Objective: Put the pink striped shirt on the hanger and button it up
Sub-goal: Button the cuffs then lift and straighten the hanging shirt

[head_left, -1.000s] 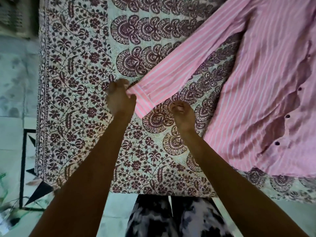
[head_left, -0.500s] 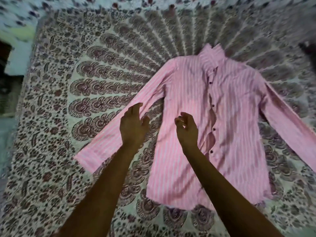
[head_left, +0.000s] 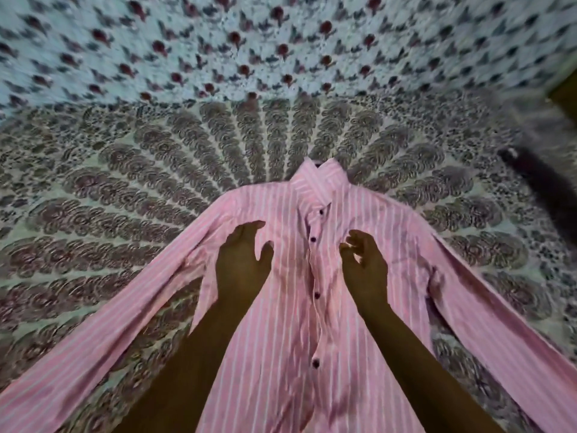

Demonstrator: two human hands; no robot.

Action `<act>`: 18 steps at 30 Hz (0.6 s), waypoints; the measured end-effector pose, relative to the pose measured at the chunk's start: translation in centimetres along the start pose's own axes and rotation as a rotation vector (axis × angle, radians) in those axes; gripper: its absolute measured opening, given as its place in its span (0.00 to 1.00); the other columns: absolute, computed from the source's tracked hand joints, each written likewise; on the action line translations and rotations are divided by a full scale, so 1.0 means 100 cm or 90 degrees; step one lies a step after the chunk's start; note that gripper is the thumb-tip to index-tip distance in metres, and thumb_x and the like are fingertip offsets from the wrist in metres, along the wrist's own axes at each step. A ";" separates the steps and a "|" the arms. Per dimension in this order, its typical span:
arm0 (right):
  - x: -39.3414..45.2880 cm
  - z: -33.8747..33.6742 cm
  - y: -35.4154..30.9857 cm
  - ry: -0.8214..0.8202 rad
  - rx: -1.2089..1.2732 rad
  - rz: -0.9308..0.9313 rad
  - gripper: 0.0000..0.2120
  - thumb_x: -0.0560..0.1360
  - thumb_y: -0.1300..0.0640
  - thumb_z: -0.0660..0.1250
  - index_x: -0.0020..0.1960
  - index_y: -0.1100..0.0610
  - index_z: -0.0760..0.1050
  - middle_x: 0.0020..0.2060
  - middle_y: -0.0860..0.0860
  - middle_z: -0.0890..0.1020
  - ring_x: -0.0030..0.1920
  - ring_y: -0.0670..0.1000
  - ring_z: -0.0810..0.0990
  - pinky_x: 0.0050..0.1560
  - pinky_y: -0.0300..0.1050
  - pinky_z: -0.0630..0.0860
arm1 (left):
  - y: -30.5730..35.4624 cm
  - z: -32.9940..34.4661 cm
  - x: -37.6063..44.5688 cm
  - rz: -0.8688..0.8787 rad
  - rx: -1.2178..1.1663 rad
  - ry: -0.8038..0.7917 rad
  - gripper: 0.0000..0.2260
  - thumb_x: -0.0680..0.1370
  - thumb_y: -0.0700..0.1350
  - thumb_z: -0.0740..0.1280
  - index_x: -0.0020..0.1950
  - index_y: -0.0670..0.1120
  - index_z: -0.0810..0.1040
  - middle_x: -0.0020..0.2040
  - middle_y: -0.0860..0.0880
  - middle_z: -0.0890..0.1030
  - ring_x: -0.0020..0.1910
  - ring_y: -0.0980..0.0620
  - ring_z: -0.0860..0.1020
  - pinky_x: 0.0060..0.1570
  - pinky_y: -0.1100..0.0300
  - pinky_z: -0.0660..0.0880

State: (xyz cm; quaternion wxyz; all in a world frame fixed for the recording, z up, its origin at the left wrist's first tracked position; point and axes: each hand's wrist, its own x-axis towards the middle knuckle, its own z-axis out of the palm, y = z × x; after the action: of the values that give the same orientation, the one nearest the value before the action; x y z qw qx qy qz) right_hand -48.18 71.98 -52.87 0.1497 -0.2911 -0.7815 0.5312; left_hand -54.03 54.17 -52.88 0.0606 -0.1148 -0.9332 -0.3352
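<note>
Shirt lies flat on the bedsheet, front up, sleeves spread, probably so the hanger can go in. Left hand and right hand hover over the chest, fingers loose, holding nothing.

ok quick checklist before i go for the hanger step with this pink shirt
1. Pink striped shirt lies flat, front up on the printed bedsheet: ok.
2. Both sleeves spread out to the sides: ok.
3. Collar within reach, pointing away from you: ok.
4. Left hand and right hand free, open over the chest: ok.
5. Hanger in view: not ok, none visible.
6. Placket open to let the hanger in: cannot tell; dark buttons show along it, but fastened or not is unclear.
</note>
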 end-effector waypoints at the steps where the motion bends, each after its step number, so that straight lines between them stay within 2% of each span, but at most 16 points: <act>1: 0.011 0.002 0.005 0.008 -0.009 -0.010 0.13 0.75 0.62 0.64 0.59 0.59 0.73 0.49 0.51 0.79 0.52 0.52 0.77 0.51 0.39 0.68 | 0.000 0.008 0.009 0.012 0.006 0.000 0.22 0.72 0.54 0.56 0.58 0.43 0.76 0.54 0.43 0.80 0.52 0.41 0.79 0.52 0.51 0.74; 7: 0.084 0.012 0.037 0.020 -0.100 -0.051 0.15 0.75 0.62 0.64 0.61 0.60 0.72 0.56 0.55 0.79 0.57 0.54 0.76 0.55 0.43 0.69 | -0.006 0.056 0.073 0.040 0.032 -0.034 0.25 0.71 0.56 0.53 0.59 0.43 0.76 0.56 0.42 0.80 0.54 0.40 0.78 0.55 0.48 0.74; 11: 0.123 0.019 0.047 0.014 -0.201 -0.072 0.19 0.75 0.60 0.64 0.64 0.61 0.71 0.62 0.56 0.76 0.64 0.57 0.72 0.64 0.47 0.65 | -0.012 0.080 0.108 0.068 0.060 -0.048 0.27 0.70 0.56 0.53 0.58 0.41 0.76 0.54 0.40 0.80 0.53 0.38 0.78 0.53 0.46 0.74; 13: 0.146 0.021 0.052 0.009 -0.256 -0.096 0.22 0.74 0.56 0.62 0.66 0.63 0.69 0.63 0.59 0.75 0.65 0.59 0.71 0.66 0.49 0.64 | -0.016 0.097 0.130 0.085 0.092 -0.072 0.27 0.69 0.56 0.53 0.58 0.41 0.76 0.54 0.40 0.80 0.54 0.38 0.78 0.54 0.46 0.74; 15: 0.167 0.022 0.059 -0.025 -0.338 -0.102 0.28 0.71 0.51 0.58 0.68 0.63 0.66 0.64 0.60 0.73 0.66 0.60 0.70 0.65 0.52 0.64 | -0.020 0.112 0.146 0.054 0.163 -0.113 0.25 0.72 0.56 0.58 0.62 0.43 0.74 0.59 0.40 0.77 0.59 0.38 0.74 0.59 0.46 0.69; 18: 0.190 0.026 0.073 -0.102 -0.493 -0.036 0.31 0.75 0.48 0.61 0.72 0.60 0.57 0.69 0.60 0.66 0.70 0.59 0.63 0.68 0.53 0.60 | -0.029 0.127 0.165 -0.038 0.248 -0.166 0.26 0.74 0.52 0.65 0.70 0.46 0.66 0.66 0.41 0.71 0.67 0.40 0.66 0.66 0.46 0.60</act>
State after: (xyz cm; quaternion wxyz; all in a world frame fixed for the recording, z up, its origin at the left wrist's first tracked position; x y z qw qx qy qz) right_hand -62.37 83.68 -62.04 -0.0183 -0.2620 -0.9409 0.2138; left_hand -71.21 62.98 -61.30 -0.0497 -0.1157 -0.9831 -0.1328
